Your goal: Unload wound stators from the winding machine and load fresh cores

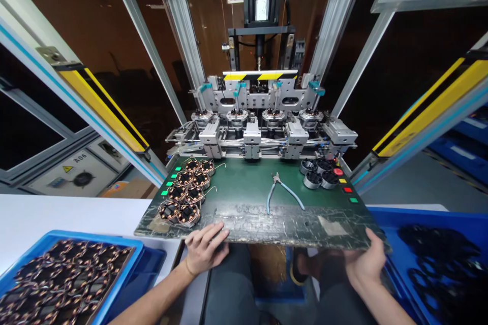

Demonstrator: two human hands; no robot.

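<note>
My left hand [208, 247] lies on the front edge of the green worktop [244, 183], open, its fingers stretched loosely over the rim. Just beyond it stand several wound copper-coil stators [188, 215] in two columns, with loose wire ends sticking out. At the right front corner my right hand [366, 261] grips the worktop's edge, thumb on top; the fingers are partly hidden underneath. Blue-handled cutting pliers [282, 190] lie between the hands, handles spread towards me. Several unwound stators [313, 180] with black inserts are grouped at the back right.
Behind the worktop a winding machine [251, 134] holds stators at its stations. A blue bin [133, 264] of wound stators stands at left, and another blue bin [396, 274] with black parts at right. Buttons [347, 190] line the worktop's sides. Yellow posts [107, 111] flank the opening.
</note>
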